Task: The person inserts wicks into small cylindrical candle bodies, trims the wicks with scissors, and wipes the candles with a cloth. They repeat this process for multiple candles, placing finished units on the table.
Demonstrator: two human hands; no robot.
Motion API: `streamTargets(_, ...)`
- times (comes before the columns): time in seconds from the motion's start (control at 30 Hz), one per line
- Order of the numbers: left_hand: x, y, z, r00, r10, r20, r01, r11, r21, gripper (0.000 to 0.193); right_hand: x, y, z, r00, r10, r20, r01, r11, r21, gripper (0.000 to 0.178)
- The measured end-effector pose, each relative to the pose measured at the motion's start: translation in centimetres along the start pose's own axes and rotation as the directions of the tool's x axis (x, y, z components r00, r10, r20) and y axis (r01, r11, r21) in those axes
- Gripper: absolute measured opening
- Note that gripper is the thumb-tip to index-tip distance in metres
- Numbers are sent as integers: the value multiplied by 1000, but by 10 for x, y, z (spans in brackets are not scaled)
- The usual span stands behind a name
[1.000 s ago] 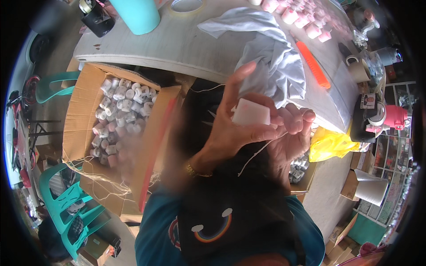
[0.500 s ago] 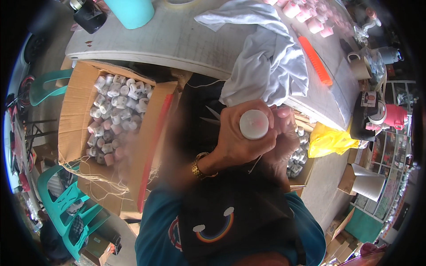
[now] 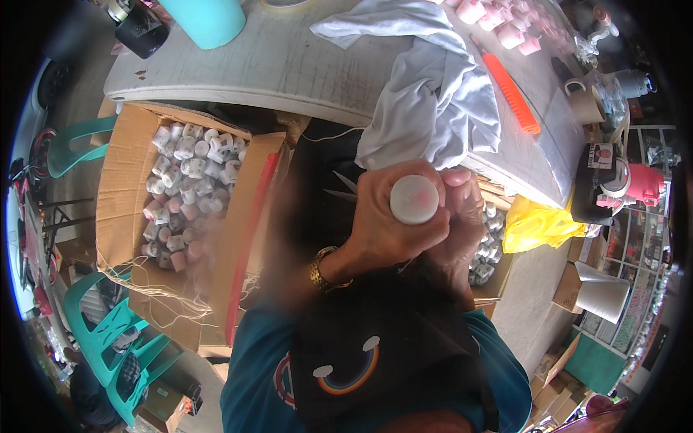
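My left hand, with a gold watch on the wrist, is wrapped round a small white candle. Its round end faces up and has a faint pink patch. Pressed close beside it is my right hand, its fingers bent and its thumb up; whatever it grips is hidden. Just beyond both hands, a crumpled pale cloth hangs over the edge of the white table.
An open cardboard box of small white and pink cylinders stands at left, loose strings on its near side. Another box holds similar pieces at right. An orange strip and pink pieces lie on the table.
The candle's end has tilted slightly, and its pink patch shows more to the right. Both hands stay together in nearly the same place. The whole view has shifted a little.
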State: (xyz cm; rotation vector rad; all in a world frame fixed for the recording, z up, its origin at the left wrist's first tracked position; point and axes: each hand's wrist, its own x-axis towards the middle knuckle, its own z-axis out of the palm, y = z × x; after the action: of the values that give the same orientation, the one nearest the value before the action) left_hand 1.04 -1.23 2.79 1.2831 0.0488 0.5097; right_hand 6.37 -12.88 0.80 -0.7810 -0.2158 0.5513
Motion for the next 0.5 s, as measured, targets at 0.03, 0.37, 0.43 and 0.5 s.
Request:
streamTargets(0.03,1,0,0,999,41,-3,-41,999,28,13,2,0,-2,1000,2,28,-3,999,45,34)
streamTargets(0.37,16,-3,-5,874,485,22,-374,644,667,29,21,-71,-25,883,-413,222,391,390,-834,40)
streamTargets(0.43,18,-4,-5,863,505,26,-383,619,686,30,21,-83,-17,797,-544,264,433,209,-877,28)
streamTargets(0.5,18,-4,-4,872,489,31,-371,619,692,31,19,-87,-6,814,-531,236,417,252,-873,19)
